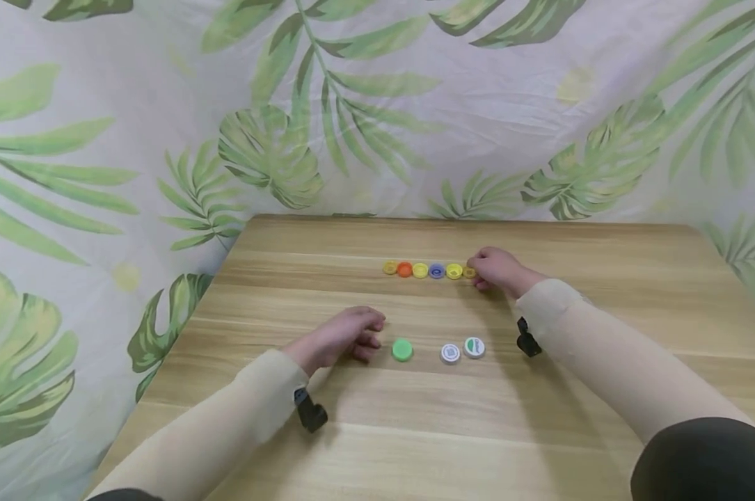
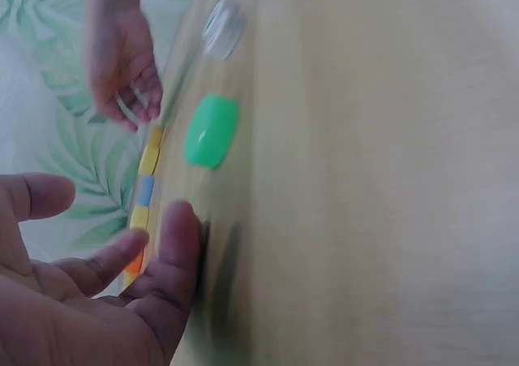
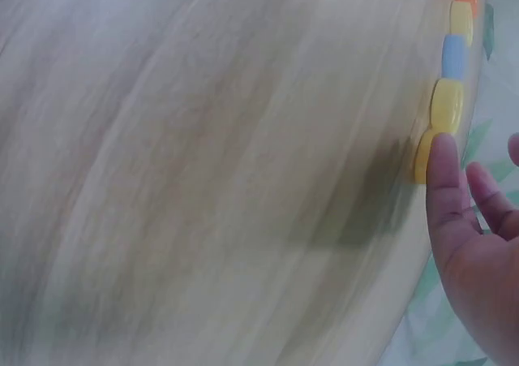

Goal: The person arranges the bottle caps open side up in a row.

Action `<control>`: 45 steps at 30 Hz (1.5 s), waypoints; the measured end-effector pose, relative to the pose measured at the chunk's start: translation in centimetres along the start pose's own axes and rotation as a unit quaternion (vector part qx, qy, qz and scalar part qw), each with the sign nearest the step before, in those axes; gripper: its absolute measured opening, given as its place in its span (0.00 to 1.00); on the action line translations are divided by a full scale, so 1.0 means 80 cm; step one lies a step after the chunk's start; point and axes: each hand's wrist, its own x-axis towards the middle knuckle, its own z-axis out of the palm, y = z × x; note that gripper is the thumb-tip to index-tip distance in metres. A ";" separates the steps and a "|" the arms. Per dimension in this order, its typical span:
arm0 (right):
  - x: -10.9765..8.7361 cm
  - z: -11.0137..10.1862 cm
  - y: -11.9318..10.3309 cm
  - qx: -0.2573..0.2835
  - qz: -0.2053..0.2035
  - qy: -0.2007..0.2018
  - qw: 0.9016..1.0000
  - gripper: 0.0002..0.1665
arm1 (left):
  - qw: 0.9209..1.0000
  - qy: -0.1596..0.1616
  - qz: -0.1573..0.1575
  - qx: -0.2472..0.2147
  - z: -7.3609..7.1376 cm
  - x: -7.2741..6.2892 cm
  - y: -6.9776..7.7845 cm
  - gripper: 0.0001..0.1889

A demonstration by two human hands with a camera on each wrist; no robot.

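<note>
A row of bottle caps runs left to right across the far part of the table: an amber cap [image 1: 390, 267], an orange cap [image 1: 405, 269], a yellow cap [image 1: 420, 270], a blue cap [image 1: 436, 271], another yellow cap [image 1: 454, 271] and an amber end cap [image 1: 469, 272]. My right hand [image 1: 499, 270] is at that end cap, a finger overlapping it in the right wrist view; whether they touch is unclear. Nearer me, my left hand [image 1: 346, 337] hovers left of a green cap [image 1: 402, 350], fingers loosely bent and holding nothing.
Two white printed caps, one [image 1: 450, 353] beside the other [image 1: 474, 347], lie right of the green cap. Behind the wooden table [image 1: 577, 431] hangs a leaf-patterned cloth [image 1: 377, 104]. Black wrist cameras are strapped on both sleeves.
</note>
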 end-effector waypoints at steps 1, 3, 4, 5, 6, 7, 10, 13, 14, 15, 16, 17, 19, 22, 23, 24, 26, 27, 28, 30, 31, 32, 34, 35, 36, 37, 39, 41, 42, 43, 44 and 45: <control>0.000 0.001 -0.001 -0.003 -0.003 -0.003 1.000 0.23 | 1.000 -0.008 0.000 0.005 0.003 -0.007 -0.004 0.24; 0.001 0.003 -0.002 -0.008 -0.007 -0.007 1.000 0.22 | 1.000 -0.029 0.002 -0.001 0.013 -0.018 -0.011 0.27; 0.000 0.003 -0.003 -0.008 -0.008 -0.011 1.000 0.22 | 0.999 -0.042 0.004 -0.008 0.019 -0.022 -0.012 0.29; 0.000 0.004 -0.003 -0.008 -0.009 -0.015 1.000 0.21 | 0.998 -0.056 0.009 -0.020 0.025 -0.025 -0.013 0.31; 0.000 0.005 -0.004 -0.006 -0.009 -0.020 1.000 0.20 | 0.997 -0.067 0.014 -0.034 0.031 -0.026 -0.013 0.33; -0.001 0.006 -0.005 -0.004 -0.011 -0.029 1.000 0.18 | 0.996 -0.076 0.018 -0.050 0.037 -0.025 -0.013 0.34; -0.003 0.009 -0.006 0.006 -0.010 -0.064 0.998 0.12 | 0.994 -0.072 0.030 -0.083 0.048 -0.013 -0.009 0.38; -0.005 0.013 -0.007 0.012 -0.009 -0.102 0.995 0.10 | 0.993 -0.050 0.040 -0.100 0.052 0.008 -0.001 0.39; -0.006 0.014 -0.007 0.014 -0.007 -0.112 0.994 0.10 | 0.993 -0.045 0.041 -0.104 0.052 0.015 0.002 0.39; -0.007 0.015 -0.006 0.015 -0.007 -0.120 0.993 0.11 | 0.993 -0.042 0.042 -0.107 0.052 0.023 0.006 0.40; -0.006 0.017 -0.005 0.019 -0.005 -0.127 0.992 0.11 | 0.992 -0.041 0.044 -0.109 0.052 0.031 0.009 0.40; -0.006 0.018 -0.004 0.024 -0.002 -0.132 0.991 0.13 | 0.992 -0.041 0.046 -0.110 0.051 0.039 0.012 0.39; -0.006 0.021 -0.002 0.031 0.003 -0.138 0.990 0.15 | 0.991 -0.043 0.052 -0.113 0.051 0.052 0.018 0.39; -0.004 0.026 -0.002 0.034 0.003 -0.141 0.989 0.17 | 0.990 -0.051 0.066 -0.118 0.051 0.068 0.023 0.39; -0.003 0.029 -0.003 0.034 0.001 -0.143 0.989 0.17 | 0.989 -0.054 0.069 -0.120 0.051 0.072 0.024 0.39; -0.002 0.031 -0.004 0.034 0.001 -0.144 0.989 0.17 | 0.988 -0.056 0.071 -0.121 0.050 0.075 0.024 0.39; 0.001 0.035 -0.008 0.032 -0.002 -0.147 0.989 0.17 | 0.988 -0.056 0.075 -0.119 0.049 0.079 0.023 0.39; 0.002 0.037 -0.010 0.033 -0.002 -0.148 0.988 0.17 | 0.989 -0.052 0.076 -0.117 0.048 0.080 0.023 0.39; 0.003 0.038 -0.012 0.033 0.000 -0.149 0.988 0.16 | 0.990 -0.047 0.077 -0.113 0.047 0.080 0.023 0.39; 0.003 0.039 -0.015 0.035 0.003 -0.150 0.988 0.15 | 0.991 -0.034 0.072 -0.104 0.043 0.078 0.022 0.39; 0.003 0.040 -0.016 0.036 0.004 -0.151 0.988 0.15 | 0.992 -0.029 0.070 -0.098 0.041 0.075 0.022 0.38; 0.003 0.041 -0.017 0.038 0.005 -0.152 0.988 0.15 | 0.993 -0.024 0.067 -0.094 0.040 0.072 0.022 0.38; 0.003 0.041 -0.018 0.039 0.004 -0.155 0.987 0.15 | 0.995 -0.016 0.058 -0.083 0.037 0.068 0.022 0.37; 0.002 0.042 -0.019 0.038 0.000 -0.156 0.987 0.15 | 0.995 -0.012 0.053 -0.079 0.036 0.066 0.023 0.36; 0.002 0.042 -0.019 0.036 -0.003 -0.156 0.987 0.15 | 0.996 -0.008 0.049 -0.076 0.035 0.065 0.024 0.36; 0.002 0.043 -0.019 0.038 -0.006 -0.157 0.987 0.15 | 0.996 -0.005 0.044 -0.074 0.035 0.066 0.025 0.35; 0.002 0.045 -0.021 0.045 -0.013 -0.158 0.986 0.14 | 0.997 0.005 0.033 -0.074 0.036 0.068 0.029 0.36; 0.007 0.049 -0.019 0.057 -0.018 -0.160 0.985 0.13 | 0.997 0.013 0.024 -0.073 0.037 0.073 0.033 0.35; 0.008 0.051 -0.019 0.062 -0.015 -0.158 0.985 0.14 | 0.997 0.016 0.020 -0.072 0.038 0.075 0.035 0.33; 0.008 0.054 -0.020 0.065 -0.013 -0.158 0.985 0.15 | 0.997 0.017 0.016 -0.069 0.039 0.077 0.037 0.31; 0.008 0.056 -0.020 0.060 -0.011 -0.154 0.986 0.16 | 0.998 0.018 0.013 -0.065 0.040 0.079 0.038 0.28; 0.007 0.059 -0.021 0.041 -0.011 -0.145 0.988 0.18 | 0.998 0.018 0.012 -0.060 0.041 0.081 0.039 0.25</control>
